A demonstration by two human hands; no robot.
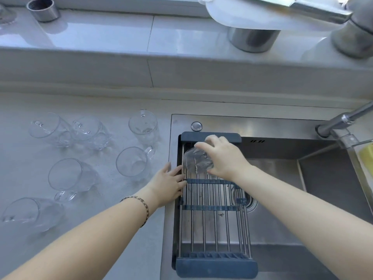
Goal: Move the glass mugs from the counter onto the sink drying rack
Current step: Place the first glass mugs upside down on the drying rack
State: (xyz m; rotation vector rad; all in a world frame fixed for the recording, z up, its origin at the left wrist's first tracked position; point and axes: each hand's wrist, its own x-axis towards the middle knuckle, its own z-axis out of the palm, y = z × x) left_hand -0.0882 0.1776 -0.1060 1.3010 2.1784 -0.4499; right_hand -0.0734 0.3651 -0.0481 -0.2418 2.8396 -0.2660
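My right hand [224,156] is shut on a glass mug [196,161], held upside down over the far end of the drying rack [212,207], which spans the left part of the steel sink [282,199]. My left hand [171,180] rests flat with fingers spread on the rack's left rail and holds nothing. Several clear glass mugs stand on the grey counter [113,215] to the left: one closest to the rack [133,161], one behind it [143,126], one further left [68,178], others at the far left.
A tap [343,120] reaches over the sink from the back right, with a yellow sponge [366,153] beside it. Metal canisters [43,10] [252,40] stand on the raised ledge behind. The sink drain [248,201] lies under the rack's right side.
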